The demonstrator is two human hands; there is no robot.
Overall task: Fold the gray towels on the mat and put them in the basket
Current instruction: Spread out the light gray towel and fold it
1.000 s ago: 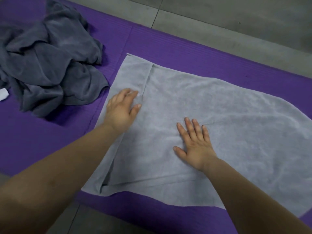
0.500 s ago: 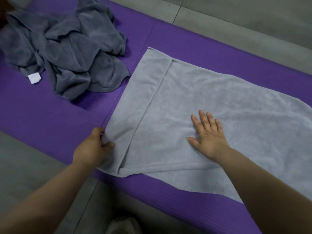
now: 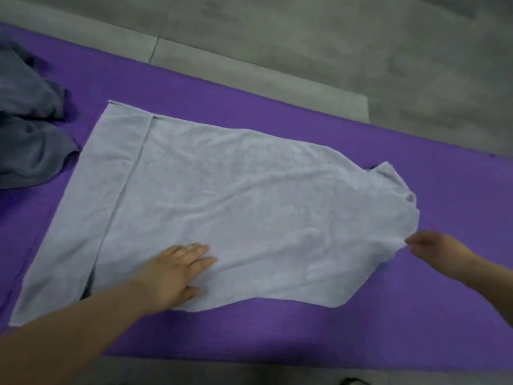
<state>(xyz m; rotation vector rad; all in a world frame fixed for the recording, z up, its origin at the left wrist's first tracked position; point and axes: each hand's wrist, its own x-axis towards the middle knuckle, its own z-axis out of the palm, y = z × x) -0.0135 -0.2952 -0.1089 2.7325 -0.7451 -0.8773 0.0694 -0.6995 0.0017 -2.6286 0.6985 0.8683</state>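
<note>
Left hand lies flat, pinning the light towel; right hand seemingly pinches its edge. Pull taut, square the corner!

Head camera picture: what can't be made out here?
Basket: outside the head view entirely.
Dark gray towels: cut off by the left edge.
Right hand: blurred; its pinch on the light gray towel is indistinct.
Dark object: cropped by the bottom edge, unidentifiable.
</note>
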